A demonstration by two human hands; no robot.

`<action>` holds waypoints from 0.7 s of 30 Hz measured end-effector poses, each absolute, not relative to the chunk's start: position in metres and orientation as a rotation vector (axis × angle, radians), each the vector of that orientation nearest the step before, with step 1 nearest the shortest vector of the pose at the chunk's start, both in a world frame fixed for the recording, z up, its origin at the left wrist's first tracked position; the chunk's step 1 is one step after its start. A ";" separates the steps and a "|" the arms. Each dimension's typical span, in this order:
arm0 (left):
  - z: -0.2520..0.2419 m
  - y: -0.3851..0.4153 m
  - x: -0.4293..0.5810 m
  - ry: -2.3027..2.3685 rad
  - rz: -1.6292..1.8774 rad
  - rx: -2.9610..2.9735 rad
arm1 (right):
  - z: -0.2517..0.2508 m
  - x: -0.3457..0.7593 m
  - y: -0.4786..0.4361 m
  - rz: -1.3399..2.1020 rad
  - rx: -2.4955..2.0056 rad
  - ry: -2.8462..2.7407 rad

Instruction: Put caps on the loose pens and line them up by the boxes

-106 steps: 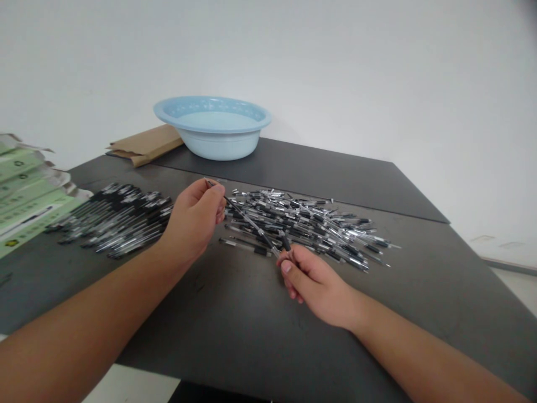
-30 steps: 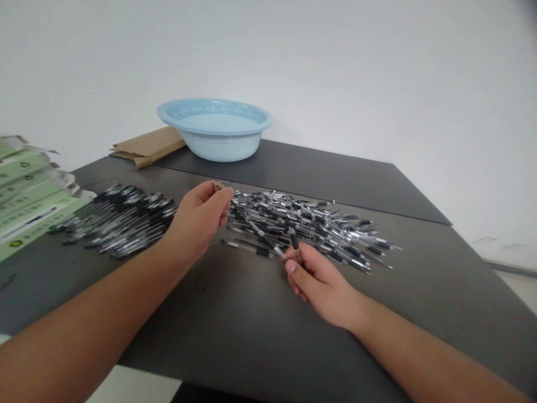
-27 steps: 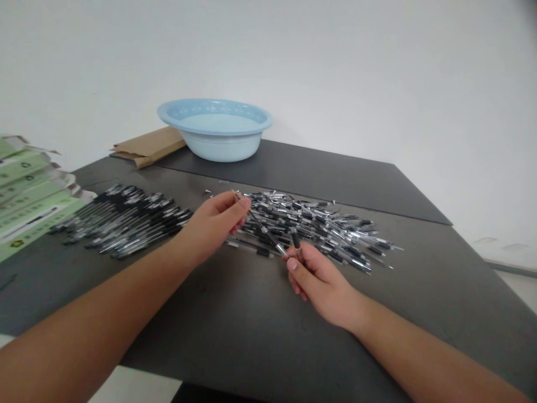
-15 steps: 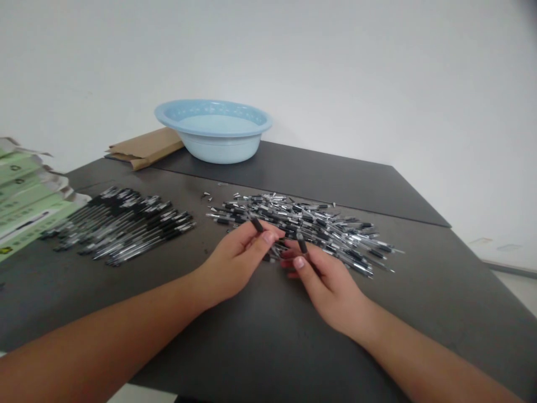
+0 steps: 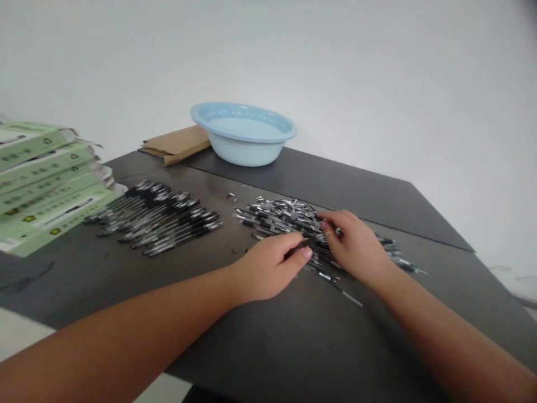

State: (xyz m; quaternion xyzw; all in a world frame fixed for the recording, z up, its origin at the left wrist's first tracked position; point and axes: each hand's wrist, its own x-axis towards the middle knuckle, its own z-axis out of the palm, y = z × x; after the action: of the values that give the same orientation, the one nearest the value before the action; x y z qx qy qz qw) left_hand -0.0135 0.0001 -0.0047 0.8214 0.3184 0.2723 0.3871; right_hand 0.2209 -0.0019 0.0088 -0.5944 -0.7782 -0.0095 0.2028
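Digging into the messy pile of pens point(image 5: 285, 215) in the middle of the dark table point(image 5: 235, 336). Touching its 6 o'clock edge with the left hand point(image 5: 268, 268), fingers curled. Lying over its 3 o'clock side with the right hand point(image 5: 356, 246), close beside the left. Cannot tell if either is pinching a pen. Sitting at 9 o'clock: a neat row of pens point(image 5: 163, 221), then green boxes point(image 5: 46, 179). Sitting at 11 o'clock: a blue bowl point(image 5: 243, 134).
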 end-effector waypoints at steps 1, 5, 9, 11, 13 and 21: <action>-0.004 -0.001 -0.014 0.792 0.662 2.132 | 0.011 0.219 0.011 -0.002 -1.692 -2.200; -0.008 -0.006 -0.015 0.706 0.582 2.338 | 0.012 0.209 0.055 0.056 -1.775 -2.300; -0.013 -0.010 -0.014 0.669 0.565 2.466 | 0.011 0.201 0.074 0.099 -1.863 -2.388; -0.014 -0.011 -0.014 0.668 0.578 2.488 | 0.010 0.199 0.076 0.106 -1.893 -2.414; -0.013 -0.011 -0.013 0.667 0.586 2.491 | 0.009 0.198 0.077 0.104 -1.912 -2.425; -0.011 -0.010 -0.014 0.691 0.594 2.467 | 0.015 0.198 0.065 0.058 -1.902 -2.239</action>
State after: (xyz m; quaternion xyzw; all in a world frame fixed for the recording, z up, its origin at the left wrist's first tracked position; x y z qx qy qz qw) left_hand -0.0138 -0.0100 -0.0109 0.9076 0.2542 0.2187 0.2529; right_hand 0.1982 0.0647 0.0150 -0.6441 -0.7580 0.0195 0.1015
